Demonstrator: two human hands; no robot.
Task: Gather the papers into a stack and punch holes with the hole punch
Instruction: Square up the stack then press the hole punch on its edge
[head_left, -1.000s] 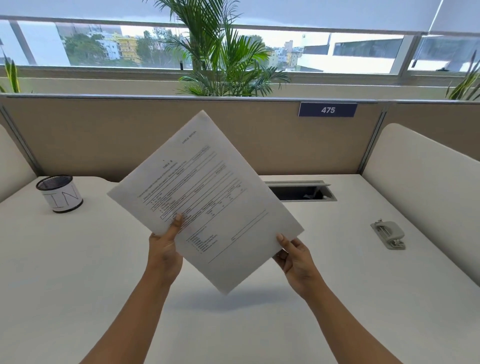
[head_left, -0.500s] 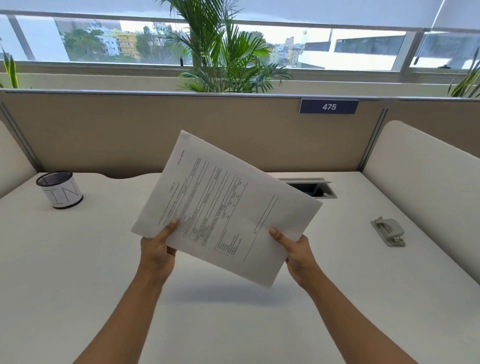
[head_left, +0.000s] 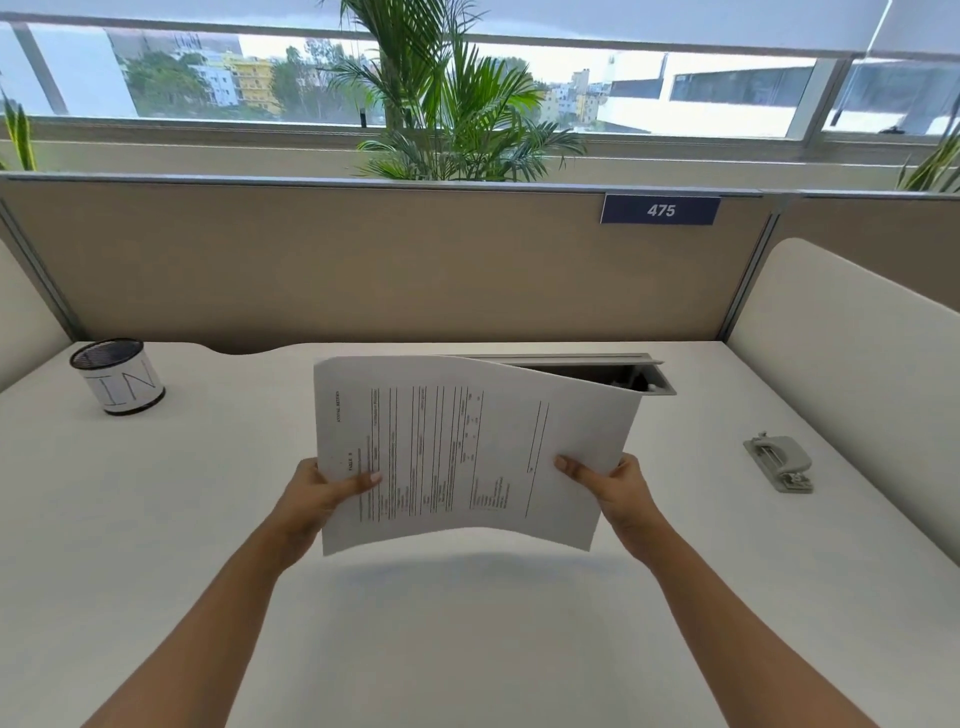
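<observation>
Papers (head_left: 467, 447) pinched at both side edges, left hand (head_left: 317, 493) and right hand (head_left: 618, 493) each with closed grip, likely for squaring; hole punch (head_left: 779, 462) well right of papers on worktop (head_left: 208, 519).

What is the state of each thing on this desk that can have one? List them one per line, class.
Papers: held above the desk, bowed, printed side up.
Left hand: gripping the papers' left edge.
Right hand: gripping the right edge.
Hole punch: resting on the desk, untouched.
Mesh pen cup: upright.
Cable hatch: lid open.
</observation>
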